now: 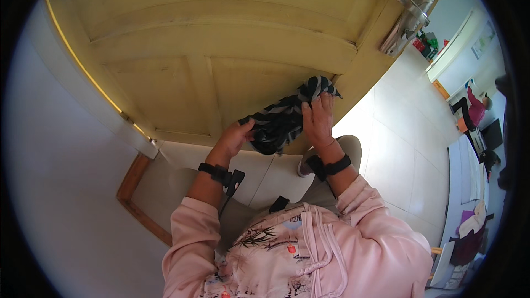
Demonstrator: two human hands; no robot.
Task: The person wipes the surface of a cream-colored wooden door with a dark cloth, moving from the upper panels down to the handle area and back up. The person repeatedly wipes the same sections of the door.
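Note:
A dark cloth with grey stripes (279, 120) is bunched between my two hands, in front of the lower panels of a yellow wooden door (265, 43). My left hand (237, 136) grips its lower left end, the thumb on top. With my right hand (321, 116) I hold the upper right end; the fingers press it towards the door near the panel's right edge. Folds of the cloth hide some of my fingertips. Whether the cloth's middle touches the door, I cannot tell.
A metal lever handle (408, 18) sits at the door's upper right. White wall (78, 165) and wooden skirting (134, 188) run along the left. Pale floor tiles (397, 153) stretch right, towards a seated person (476, 109) and a light-coloured sofa (459, 174) with clothes on it.

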